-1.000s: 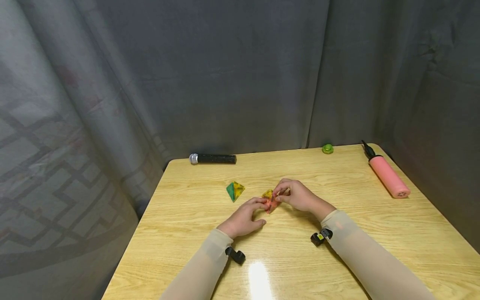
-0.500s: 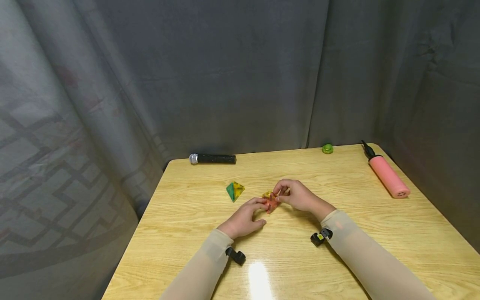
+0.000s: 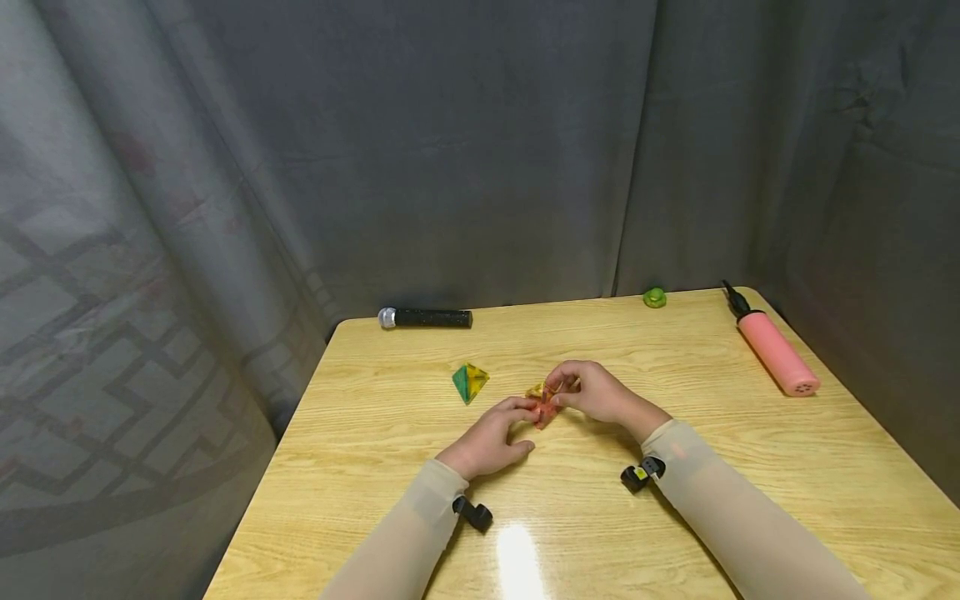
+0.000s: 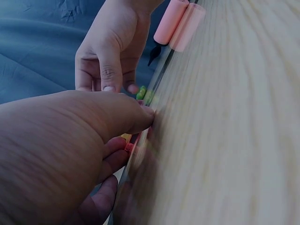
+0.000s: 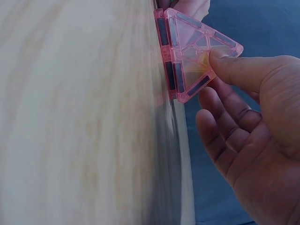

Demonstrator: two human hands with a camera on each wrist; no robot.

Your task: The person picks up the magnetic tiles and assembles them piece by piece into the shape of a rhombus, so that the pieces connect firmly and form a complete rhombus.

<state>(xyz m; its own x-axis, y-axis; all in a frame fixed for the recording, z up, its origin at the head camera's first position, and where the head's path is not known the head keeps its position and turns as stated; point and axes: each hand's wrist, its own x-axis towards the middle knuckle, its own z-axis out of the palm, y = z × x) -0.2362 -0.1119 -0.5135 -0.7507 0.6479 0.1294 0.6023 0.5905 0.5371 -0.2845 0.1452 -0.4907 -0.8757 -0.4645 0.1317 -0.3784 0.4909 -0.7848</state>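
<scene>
Two translucent triangular magnetic tiles stand together between the hands, a pink one (image 5: 193,58) and a yellow one (image 3: 537,390). The right hand (image 3: 592,394) pinches the pink tile, its thumb (image 5: 243,72) pressed on the face while the lower fingers curl free. In the right wrist view, a second pink tile (image 5: 164,51) lies along the tabletop against the first one's edge. From the near left, the left hand (image 3: 491,437) touches the pink tile with its fingertips; its thumb stays apart. A pyramid of green and yellow tiles (image 3: 471,382) stands to the left.
A black microphone (image 3: 427,317) lies near the back left edge of the wooden table (image 3: 360,467). Toward the back right is a small green object (image 3: 655,297). A pink hand pump (image 3: 776,354) lies along the right edge. Grey curtains (image 3: 480,150) hang behind the table.
The pink and yellow tiles have tilted and shifted slightly between the fingers. Both hands have barely moved, and the other objects stay put.
</scene>
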